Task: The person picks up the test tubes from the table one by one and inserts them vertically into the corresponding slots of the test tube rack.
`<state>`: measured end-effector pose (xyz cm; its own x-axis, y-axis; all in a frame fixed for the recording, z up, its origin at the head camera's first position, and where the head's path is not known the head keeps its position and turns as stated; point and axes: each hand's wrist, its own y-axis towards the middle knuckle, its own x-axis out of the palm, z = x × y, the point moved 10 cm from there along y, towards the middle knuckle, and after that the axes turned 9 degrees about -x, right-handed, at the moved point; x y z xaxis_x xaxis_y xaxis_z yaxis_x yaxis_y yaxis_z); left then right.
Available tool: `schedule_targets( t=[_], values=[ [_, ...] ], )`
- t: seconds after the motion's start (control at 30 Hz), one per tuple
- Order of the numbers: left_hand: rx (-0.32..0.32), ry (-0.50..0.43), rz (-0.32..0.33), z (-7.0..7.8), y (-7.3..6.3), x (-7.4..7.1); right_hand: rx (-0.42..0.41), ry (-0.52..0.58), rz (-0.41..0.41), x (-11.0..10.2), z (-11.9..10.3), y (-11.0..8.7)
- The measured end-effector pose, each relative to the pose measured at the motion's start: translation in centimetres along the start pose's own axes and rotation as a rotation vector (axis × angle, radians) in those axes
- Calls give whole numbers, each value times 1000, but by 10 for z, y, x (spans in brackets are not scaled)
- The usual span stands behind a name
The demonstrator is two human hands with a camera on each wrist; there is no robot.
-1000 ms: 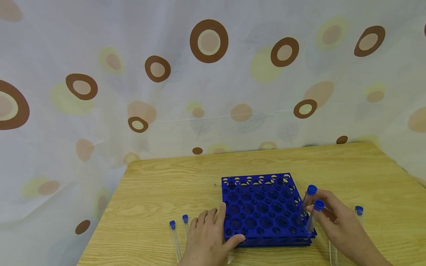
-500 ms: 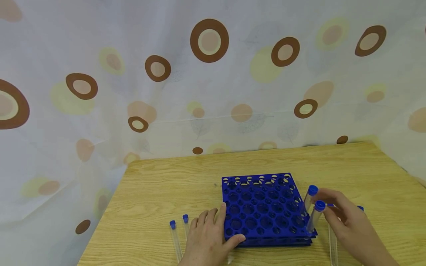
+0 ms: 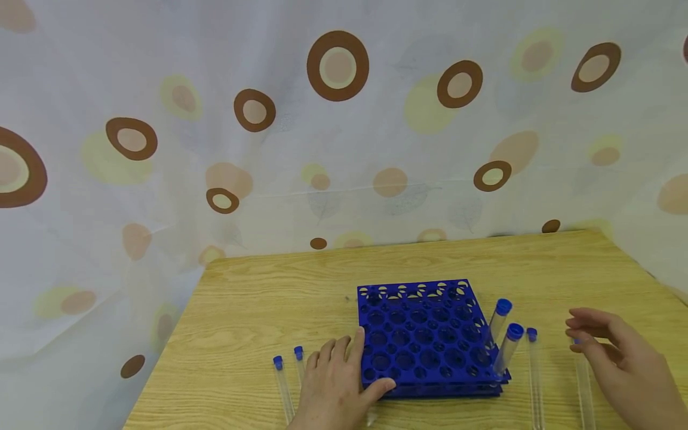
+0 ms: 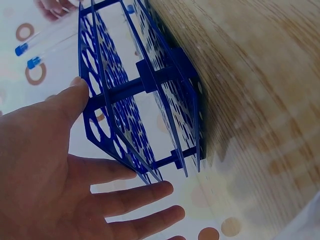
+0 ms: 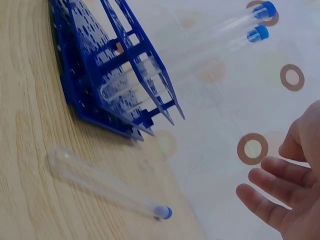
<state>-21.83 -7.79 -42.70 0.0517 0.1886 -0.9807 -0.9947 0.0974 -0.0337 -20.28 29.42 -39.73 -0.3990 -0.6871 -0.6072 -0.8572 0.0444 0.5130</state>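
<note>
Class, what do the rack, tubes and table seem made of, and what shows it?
Rack: probably smooth plastic, from its even blue colour and thin edges. Tubes: glossy, clear plastic or glass, since the rack shows through. Table: smooth wood or laminate, with streaky grain.

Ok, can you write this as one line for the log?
left hand: on blue rack | right hand: holding nothing, near far-right tube | two capped tubes: in rack's right side
</note>
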Motion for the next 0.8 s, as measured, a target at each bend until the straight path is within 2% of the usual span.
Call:
schedule_targets(
  t=[0.13,0.23,0.43,0.67,0.8],
  values=[
    [0,-4,-1,0,-1,0,21,-9,53,-11,12,-4],
    [6,1,5,1,-1,-1,38,-37,51,-14,19,-6],
    [0,0,-14,0,0,1,174,-116,-84,-8,40,-10],
    [6,-9,-1,0,0,0,270,-177,-179,-1,58,-17],
    [12,-2,11,1,-1,-1,335,-175,-320,8,75,-22]
  ],
)
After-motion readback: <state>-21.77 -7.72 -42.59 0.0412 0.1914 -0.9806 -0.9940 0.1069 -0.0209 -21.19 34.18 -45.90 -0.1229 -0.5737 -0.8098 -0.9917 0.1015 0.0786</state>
